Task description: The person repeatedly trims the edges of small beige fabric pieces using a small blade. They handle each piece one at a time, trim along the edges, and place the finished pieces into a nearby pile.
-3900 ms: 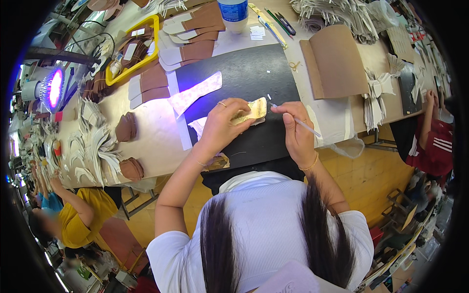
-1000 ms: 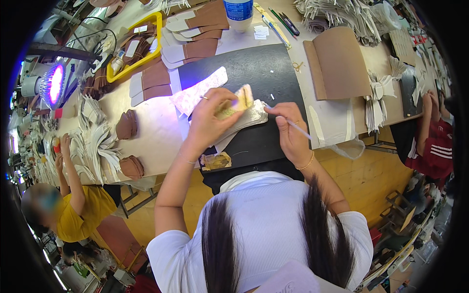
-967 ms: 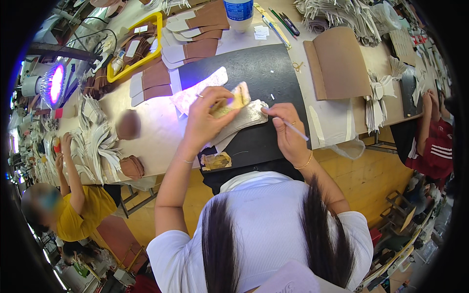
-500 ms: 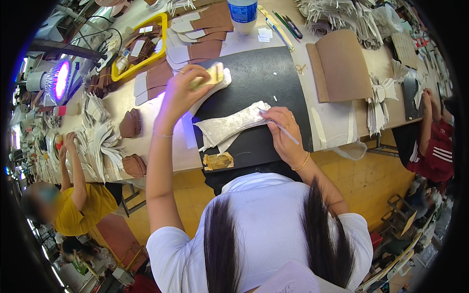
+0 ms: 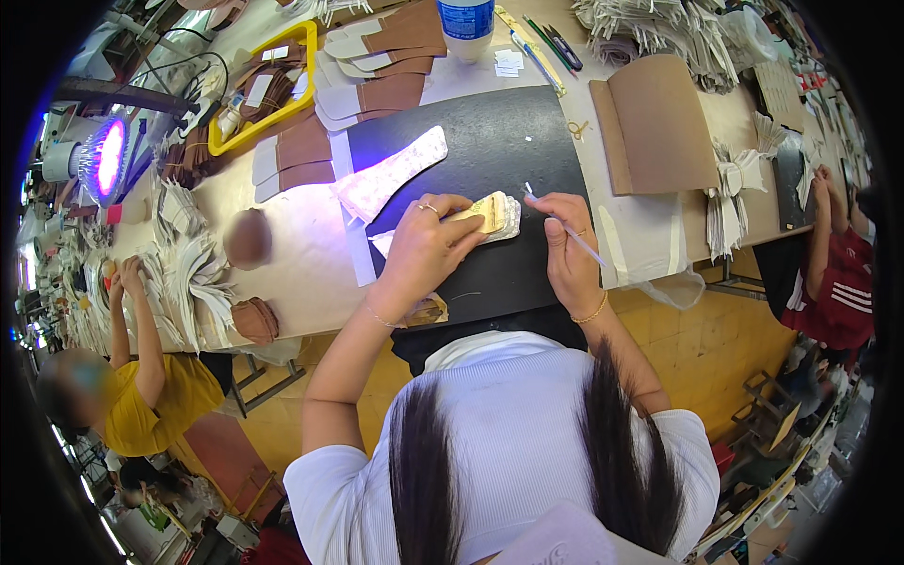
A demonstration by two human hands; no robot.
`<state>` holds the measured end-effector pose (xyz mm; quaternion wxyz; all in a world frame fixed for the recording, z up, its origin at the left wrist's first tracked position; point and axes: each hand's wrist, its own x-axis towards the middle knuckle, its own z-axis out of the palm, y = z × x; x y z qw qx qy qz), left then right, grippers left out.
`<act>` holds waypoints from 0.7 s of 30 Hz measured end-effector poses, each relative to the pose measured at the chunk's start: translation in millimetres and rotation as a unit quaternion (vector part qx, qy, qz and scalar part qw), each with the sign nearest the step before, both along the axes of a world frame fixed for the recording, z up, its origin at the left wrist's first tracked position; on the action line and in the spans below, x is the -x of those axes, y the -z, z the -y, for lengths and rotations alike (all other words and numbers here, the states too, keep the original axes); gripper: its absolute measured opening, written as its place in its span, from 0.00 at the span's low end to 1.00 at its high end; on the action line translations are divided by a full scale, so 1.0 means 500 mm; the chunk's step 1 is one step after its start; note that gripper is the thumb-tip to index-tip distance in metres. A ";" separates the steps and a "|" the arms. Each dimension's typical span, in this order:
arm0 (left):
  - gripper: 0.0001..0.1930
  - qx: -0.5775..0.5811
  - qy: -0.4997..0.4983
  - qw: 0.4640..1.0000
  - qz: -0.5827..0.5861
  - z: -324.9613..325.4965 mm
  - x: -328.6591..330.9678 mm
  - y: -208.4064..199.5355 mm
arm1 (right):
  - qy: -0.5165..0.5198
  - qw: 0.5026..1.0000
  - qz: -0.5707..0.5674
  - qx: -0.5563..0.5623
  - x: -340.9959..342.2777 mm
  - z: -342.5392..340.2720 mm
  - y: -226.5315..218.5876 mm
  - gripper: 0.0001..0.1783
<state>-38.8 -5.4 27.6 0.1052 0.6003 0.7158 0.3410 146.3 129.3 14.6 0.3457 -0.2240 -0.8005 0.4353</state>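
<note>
My left hand (image 5: 428, 240) pinches a pale yellow flat piece (image 5: 492, 209) and presses it onto a stack of white flared pieces (image 5: 509, 222), mostly hidden under my fingers. To its right my right hand (image 5: 569, 250) grips a slim white pen-like stick (image 5: 582, 241), its tip just off the stack's end. Another white flared piece (image 5: 395, 174) lies up and to the left, lit purplish by a lamp. Beneath all of this is a black mat (image 5: 490, 122); some brown tape (image 5: 426, 311) shows at its near edge.
Brown and white cut panels (image 5: 381, 56) and a yellow basket (image 5: 312, 75) sit at the back left, by a glowing lamp (image 5: 113, 155). A bottle (image 5: 465, 28) stands behind the mat. A folded brown sheet (image 5: 664, 127) lies to the right. Co-workers sit on both sides.
My left hand has come down and right with the yellow piece, from the upper left white piece onto the stack. My right hand has shifted slightly right, away from the stack.
</note>
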 end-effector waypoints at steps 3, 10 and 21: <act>0.10 0.000 -0.006 1.000 -0.009 -0.004 -0.008 0.003 | 0.004 1.000 0.017 -0.017 -0.005 -0.002 -0.003 0.09; 0.09 -0.003 -0.005 1.000 -0.024 -0.006 -0.010 0.001 | 0.000 1.000 0.026 -0.017 -0.012 -0.004 -0.008 0.09; 0.08 -0.021 0.000 0.999 -0.033 -0.006 -0.016 0.012 | -0.027 0.985 0.093 -0.141 0.051 -0.006 -0.022 0.05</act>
